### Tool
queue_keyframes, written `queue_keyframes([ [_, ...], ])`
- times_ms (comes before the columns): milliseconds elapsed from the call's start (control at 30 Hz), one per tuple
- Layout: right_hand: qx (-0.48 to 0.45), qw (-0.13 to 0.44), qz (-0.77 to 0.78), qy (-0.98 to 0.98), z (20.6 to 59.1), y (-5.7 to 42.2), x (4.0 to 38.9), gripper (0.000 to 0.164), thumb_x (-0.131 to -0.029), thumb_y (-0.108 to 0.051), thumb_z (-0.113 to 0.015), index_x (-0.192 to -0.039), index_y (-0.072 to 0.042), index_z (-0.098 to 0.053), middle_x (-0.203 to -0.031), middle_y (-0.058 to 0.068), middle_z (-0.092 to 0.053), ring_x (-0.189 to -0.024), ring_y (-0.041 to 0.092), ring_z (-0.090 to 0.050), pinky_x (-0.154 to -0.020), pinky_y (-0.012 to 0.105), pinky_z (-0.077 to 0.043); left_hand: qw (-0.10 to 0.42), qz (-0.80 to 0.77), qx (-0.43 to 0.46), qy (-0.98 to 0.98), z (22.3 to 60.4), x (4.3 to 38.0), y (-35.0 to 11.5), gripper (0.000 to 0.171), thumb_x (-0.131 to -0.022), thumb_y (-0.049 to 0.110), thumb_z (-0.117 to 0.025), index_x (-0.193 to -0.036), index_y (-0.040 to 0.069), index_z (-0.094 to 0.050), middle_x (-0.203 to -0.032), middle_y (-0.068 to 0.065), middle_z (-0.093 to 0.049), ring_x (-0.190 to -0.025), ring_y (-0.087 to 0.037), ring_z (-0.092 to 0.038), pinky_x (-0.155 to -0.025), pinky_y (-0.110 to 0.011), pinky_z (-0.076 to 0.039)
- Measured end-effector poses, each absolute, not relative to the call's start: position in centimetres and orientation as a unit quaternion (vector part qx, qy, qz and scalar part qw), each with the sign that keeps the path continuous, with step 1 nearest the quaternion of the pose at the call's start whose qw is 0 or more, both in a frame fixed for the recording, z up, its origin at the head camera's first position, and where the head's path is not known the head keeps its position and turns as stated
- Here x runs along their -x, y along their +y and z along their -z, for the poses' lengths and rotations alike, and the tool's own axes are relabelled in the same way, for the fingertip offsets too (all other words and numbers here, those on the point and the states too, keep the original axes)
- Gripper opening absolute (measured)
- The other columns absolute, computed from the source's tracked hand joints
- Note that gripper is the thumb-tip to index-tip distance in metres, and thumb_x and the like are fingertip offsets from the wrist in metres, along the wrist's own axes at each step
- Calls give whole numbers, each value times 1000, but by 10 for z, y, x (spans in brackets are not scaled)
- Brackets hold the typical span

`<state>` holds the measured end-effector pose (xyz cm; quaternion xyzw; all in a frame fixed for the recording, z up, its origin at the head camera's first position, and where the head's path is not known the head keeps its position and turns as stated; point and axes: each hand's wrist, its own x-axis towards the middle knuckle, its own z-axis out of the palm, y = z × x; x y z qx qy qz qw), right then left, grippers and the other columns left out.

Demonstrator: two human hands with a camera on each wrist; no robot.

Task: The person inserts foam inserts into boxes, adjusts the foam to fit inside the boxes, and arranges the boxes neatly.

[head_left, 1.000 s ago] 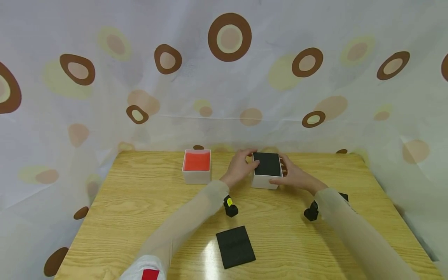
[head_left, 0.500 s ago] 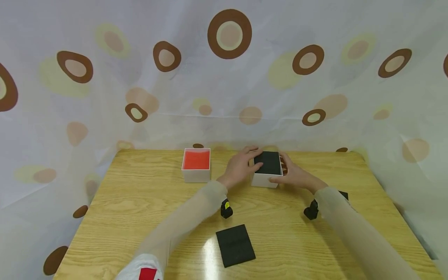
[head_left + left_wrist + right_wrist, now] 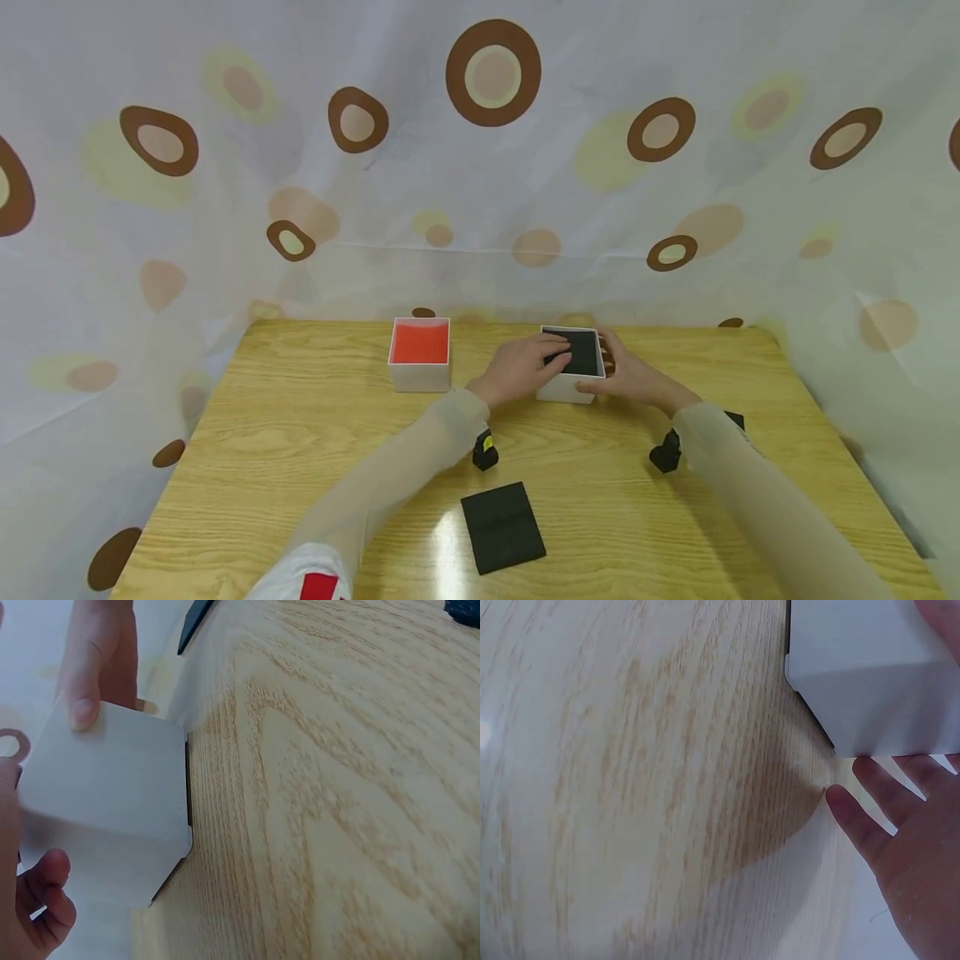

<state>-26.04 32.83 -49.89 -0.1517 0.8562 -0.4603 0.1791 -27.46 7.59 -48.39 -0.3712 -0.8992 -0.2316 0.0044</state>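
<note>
A white square box (image 3: pixel 567 390), open on top, stands at the back of the table with a black flat square (image 3: pixel 587 353) inside it. My right hand (image 3: pixel 639 382) holds the box at its right side, thumb on the front wall and fingers along the right wall. Over the left rim reaches my left hand (image 3: pixel 519 368), its index finger and thumb resting on the black square. In the left wrist view, the left hand's (image 3: pixel 30 900) outer fingers are bent beside the box wall (image 3: pixel 112 780). The right wrist view has the right fingers against the box (image 3: pixel 877 682).
Left of the hands stands a second white box (image 3: pixel 421 377) with a red sheet (image 3: pixel 420 344) in it. A loose black square (image 3: pixel 503 527) lies near the front of the wooden table (image 3: pixel 300 433). Another black piece (image 3: pixel 738 419) shows partly behind the right sleeve.
My left hand has moved from the box's left rim inward, so its fingers now lie over the black square, which sits slightly lower in the box. My right hand stays put.
</note>
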Motion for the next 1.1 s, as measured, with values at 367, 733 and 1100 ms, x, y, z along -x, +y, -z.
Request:
queue_keyframes([
  [367,153,180,464,854,501,330,262,102,-95,-25,-79,-164,-14,-5,-153,23,-37,-126,37,-54,-101,46,-50,2,232,384,-894,482,279,78,46,-112,45,-44,-142,19,-66,-145,1,-63,-132,-16,-61,-107,-34,-50],
  [733,149,183,462,855,499,330,260,104,-95,-26,-79,-165,-15,-3,-154,23,-37,-127,39,-54,-99,46,-51,-12,136,407,-903,474,280,89,43,-112,45,-43,-123,23,-79,-145,0,-63,-120,-14,-68,-88,-30,-59],
  [1100,147,176,458,859,495,327,258,105,-95,-25,-79,-165,-12,-2,-155,24,-36,-123,38,-57,-96,41,-53,-10,150,407,-901,476,277,90,52,-114,47,-35,-107,22,-80,-130,2,-72,-106,-13,-72,-84,-31,-59],
])
